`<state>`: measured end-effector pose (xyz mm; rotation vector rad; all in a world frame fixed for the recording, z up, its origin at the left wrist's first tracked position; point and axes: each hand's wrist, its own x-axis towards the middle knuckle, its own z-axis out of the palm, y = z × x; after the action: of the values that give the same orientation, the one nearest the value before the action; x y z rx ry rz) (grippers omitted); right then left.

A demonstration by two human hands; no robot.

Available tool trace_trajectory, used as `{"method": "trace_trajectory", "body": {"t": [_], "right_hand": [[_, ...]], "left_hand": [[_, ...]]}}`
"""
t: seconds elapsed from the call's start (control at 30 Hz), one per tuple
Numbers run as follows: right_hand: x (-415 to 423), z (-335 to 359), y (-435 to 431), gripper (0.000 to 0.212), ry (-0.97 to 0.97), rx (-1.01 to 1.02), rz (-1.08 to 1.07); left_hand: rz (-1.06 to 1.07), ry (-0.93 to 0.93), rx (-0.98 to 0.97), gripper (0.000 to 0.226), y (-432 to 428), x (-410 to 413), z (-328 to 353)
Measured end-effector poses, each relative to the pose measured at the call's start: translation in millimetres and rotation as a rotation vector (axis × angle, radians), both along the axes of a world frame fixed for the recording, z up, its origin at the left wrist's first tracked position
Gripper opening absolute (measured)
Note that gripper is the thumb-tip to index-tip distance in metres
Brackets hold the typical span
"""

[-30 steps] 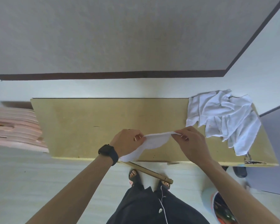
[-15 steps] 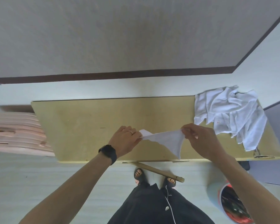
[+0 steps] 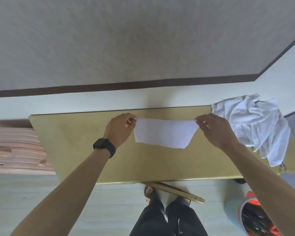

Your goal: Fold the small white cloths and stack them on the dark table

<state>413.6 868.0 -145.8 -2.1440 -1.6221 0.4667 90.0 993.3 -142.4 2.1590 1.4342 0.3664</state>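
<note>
So the biggest thing here is the long yellowish counter [image 3: 75, 150], running left to right in front of the person. No folded stack shows on it yet, as far as I can see. At its right end sits the heap of unfolded white cloths [image 3: 255, 126], all crumpled, with one bit drooping over the near edge. The cloth being worked on [image 3: 163, 133] is over the middle of the counter, toward the far side, stretched flat between both hands. Its long axis runs left-right, same as the counter. The lower edge hangs loose toward the person, a bit uneven and cut in on the right. It looks thin, limp and plain white. The left hand [image 3: 119, 130], with a watch [image 3: 104, 147] on the wrist, pinches the top left corner. The right hand [image 3: 215, 130] pinches the top right corner, just beside the heap. Neither hand is nearer the cloth, so my guess is the next fold brings one corner across to the other.
</note>
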Motion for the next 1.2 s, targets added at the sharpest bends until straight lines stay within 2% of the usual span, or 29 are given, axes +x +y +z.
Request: {"method": "trace_trajectory", "body": {"t": [0.13,0.23,0.37,0.43,0.53,0.6,0.7,0.83,0.9,1.03,1.2], "right_hand": [[-8.8,13.9,21.1,0.016,-0.003,0.166,-0.046],[-19.1,15.9,19.1,0.014,-0.007,0.247,-0.055],[-31.3,-8.5,-4.3,0.013,-0.04,0.226,-0.002],[-39.6,-31.6,-22.9,0.013,-0.062,0.178,0.023],[-53.9,-72.8,-55.5,0.013,-0.083,0.052,0.047],[-62.4,-97.9,-78.6,0.011,-0.072,-0.114,0.065],[-75.9,-126.5,-113.4,0.022,-0.048,-0.379,0.084],[-87.7,-138.5,-152.4,0.027,-0.118,-0.627,0.172],[-90.3,-141.9,-166.6,0.026,-0.055,-0.633,0.129],[-83.9,-152.6,-171.1,0.023,0.096,-0.57,-0.027],[-64.4,-153.3,-121.8,0.009,0.329,-0.365,-0.273]], "left_hand": [[0.029,-0.049,0.111,0.025,16.1,-1.9,14.4],[0.011,-0.017,0.266,0.019,15.8,-11.8,15.4],[-0.037,0.039,0.378,0.027,-4.5,-26.0,-0.9],[-0.079,0.089,0.375,0.028,-23.0,-32.9,-22.8],[-0.13,0.183,0.269,0.03,-58.7,-43.2,-67.7],[-0.159,0.254,0.182,0.028,-85.3,-50.9,-99.7],[-0.209,0.369,0.026,0.019,-127.4,-63.8,-140.7],[-0.292,0.453,-0.211,0.024,-167.7,-73.4,-158.5],[-0.287,0.43,-0.285,0.029,-174.5,-76.0,-159.0],[-0.138,0.304,-0.411,0.028,-160.9,-68.2,-147.7],[0.115,0.009,-0.603,0.021,-112.2,-44.9,-146.4]]}}
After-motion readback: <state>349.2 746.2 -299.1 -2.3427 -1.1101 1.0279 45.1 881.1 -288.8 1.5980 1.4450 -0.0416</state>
